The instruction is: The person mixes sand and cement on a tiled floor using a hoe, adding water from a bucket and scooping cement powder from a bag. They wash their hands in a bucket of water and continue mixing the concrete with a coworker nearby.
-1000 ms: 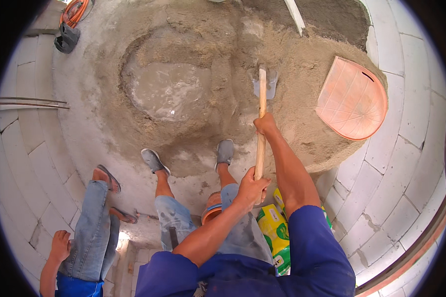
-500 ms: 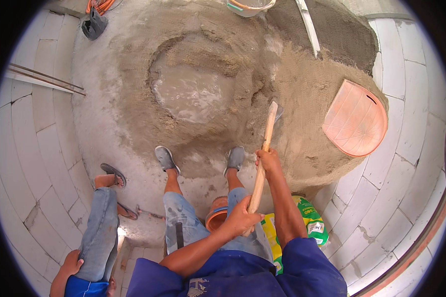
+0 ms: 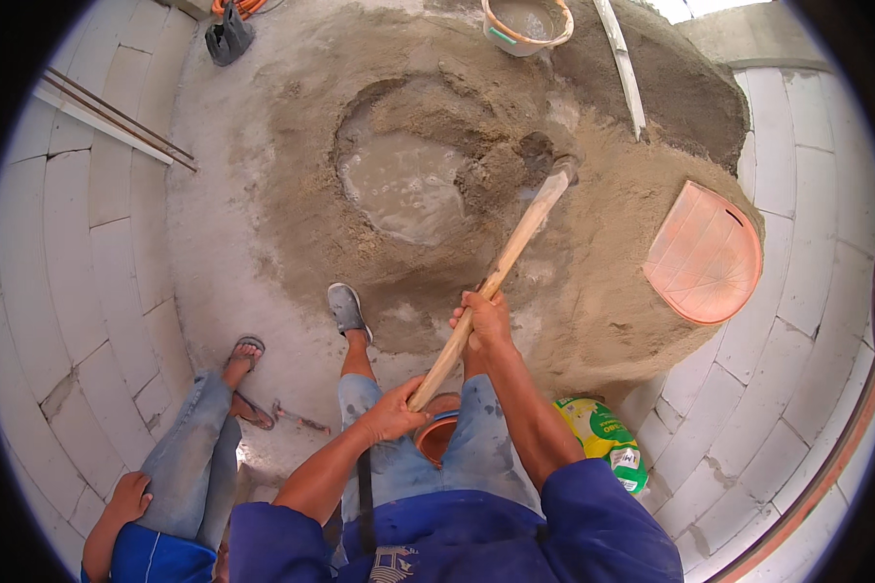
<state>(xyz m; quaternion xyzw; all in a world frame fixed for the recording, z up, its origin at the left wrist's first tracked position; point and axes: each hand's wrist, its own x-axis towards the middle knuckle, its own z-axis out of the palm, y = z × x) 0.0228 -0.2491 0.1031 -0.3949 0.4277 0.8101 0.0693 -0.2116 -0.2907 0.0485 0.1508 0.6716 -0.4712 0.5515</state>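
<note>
With both hands I hold a hoe by its long wooden handle [image 3: 504,260]. My left hand [image 3: 391,413] is wrapped round the butt end, close to my lap. Farther up the shaft, my right hand [image 3: 484,319] grips it about midway. The hoe's head, mostly hidden and smeared with wet mix, lies at the right rim of a sand ring [image 3: 501,170]. Inside that ring stands a pool of grey, watery mortar [image 3: 403,185], just left of the head.
A pink plastic tray [image 3: 705,255] lies on the sand at right. Beyond are a bucket [image 3: 527,24] and a white plank [image 3: 622,68]. An orange bucket [image 3: 436,437] and a green-yellow bag [image 3: 603,437] are near my legs. Another person's leg [image 3: 190,452] is at left, by block walls.
The hoe's head has moved away from me to the ring's right rim, where a wet clump now bulges into the pool. Both hands have shifted left, still on the handle.
</note>
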